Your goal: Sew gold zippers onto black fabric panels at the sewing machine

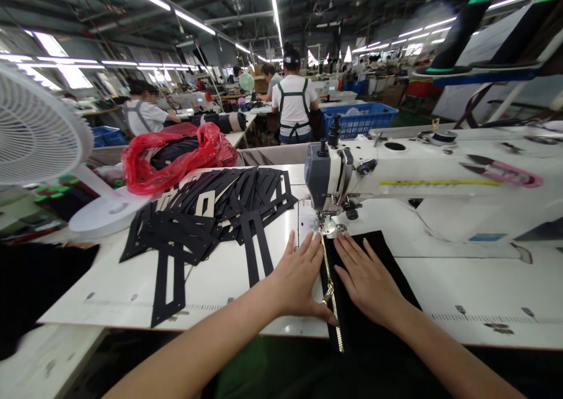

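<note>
Black fabric (391,264) lies on the white machine table (109,287), its far end close to the presser foot (328,226) of the sewing machine (329,176). A gold-toothed zip (326,258) runs along its left side, from the foot toward the near table edge and past it.

Hands: the left hand (299,281) is laid flat beside the zip, fingers extended and close together, thumb spread toward the slider (328,292). The right hand (365,276) is flat on the fabric, fingers lightly spread. Neither is clamped on anything; the palms are apart, with the teeth between them.

Risks, in this inspector's judgement: fingertips of both hands sit just beside the foot, so a lapse in attention could bring one under the needle. Uneven pressure between the hands could skew the zip against the fabric. The slider, if it reached the foot, could obstruct it and push the line aside. The near end hanging over the edge could drag the work out of line.

Condition: the fabric appears matt, dark and smooth, with a straight right edge. The teeth are bright and form a nearly straight line, bending slightly about the slider. Stitching is too small to assess.
</note>
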A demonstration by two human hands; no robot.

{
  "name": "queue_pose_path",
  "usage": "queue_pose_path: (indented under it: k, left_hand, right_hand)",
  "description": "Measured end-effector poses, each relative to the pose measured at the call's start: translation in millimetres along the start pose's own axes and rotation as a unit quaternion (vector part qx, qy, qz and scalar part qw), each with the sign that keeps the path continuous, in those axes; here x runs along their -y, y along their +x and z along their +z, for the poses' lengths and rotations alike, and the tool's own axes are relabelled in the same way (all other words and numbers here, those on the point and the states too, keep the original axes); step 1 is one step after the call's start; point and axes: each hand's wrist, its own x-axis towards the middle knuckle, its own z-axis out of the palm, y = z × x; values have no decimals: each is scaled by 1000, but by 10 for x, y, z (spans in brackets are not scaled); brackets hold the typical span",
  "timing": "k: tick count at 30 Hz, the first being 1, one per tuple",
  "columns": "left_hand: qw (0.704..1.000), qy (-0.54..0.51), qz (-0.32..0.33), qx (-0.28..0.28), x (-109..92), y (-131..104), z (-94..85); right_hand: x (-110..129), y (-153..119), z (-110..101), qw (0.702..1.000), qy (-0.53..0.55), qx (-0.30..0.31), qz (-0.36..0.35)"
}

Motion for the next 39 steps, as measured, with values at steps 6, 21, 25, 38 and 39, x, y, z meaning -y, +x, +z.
queue_pose_path:
  k: [6, 21, 25, 38, 39]
  left_hand:
    - [1000, -11, 10, -8, -87, -69, 104]
    - [1000, -24, -19, 8, 42, 90, 75]
    - [1000, -21, -23, -4, 27, 68, 68]
    - [995, -29, -54, -84, -147, -984, -142]
    - [990, 3, -102, -102, -55, -1037, -110]
  right_hand:
    - [2, -25, -33, 998, 16, 46, 30]
    - [-24, -96, -128, 1000, -1, -8, -4]
    - [59, -105, -15, 999, 32, 5, -16]
    - [-11, -97, -40, 999, 29, 28, -22]
    - [-12, -98, -42, 999, 28, 26, -22]
